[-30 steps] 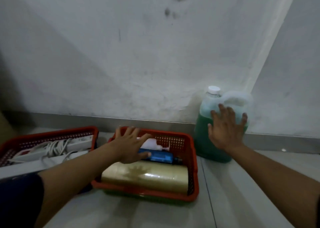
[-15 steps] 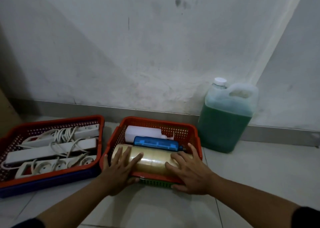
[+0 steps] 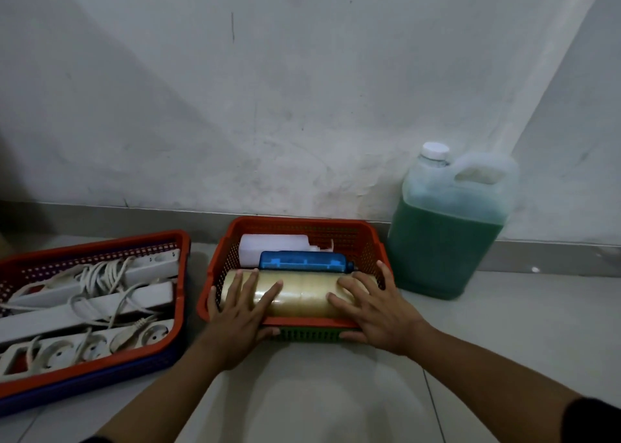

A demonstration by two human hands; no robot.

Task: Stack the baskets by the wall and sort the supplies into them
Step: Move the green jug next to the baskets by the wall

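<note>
Two hands on the red basket point(image 3: 304, 229), left hand point(image 3: 240, 311) and right hand point(image 3: 373, 311) spread flat over the tape rolls point(image 3: 302, 293), thumbs gripping its front rim, no writing readable.

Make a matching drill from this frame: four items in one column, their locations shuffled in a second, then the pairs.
Items:
1. tape rolls
2. power strips
3. green liquid jug
4. green basket

Locations:
A. on the floor against the wall, right of the baskets
B. underneath the middle orange basket
C. in the left orange basket, which sits in a blue basket
D. front of the middle orange basket, under the fingers of the left hand and right hand

Pairs: 1-D, 2-C, 3-A, 4-B
</note>
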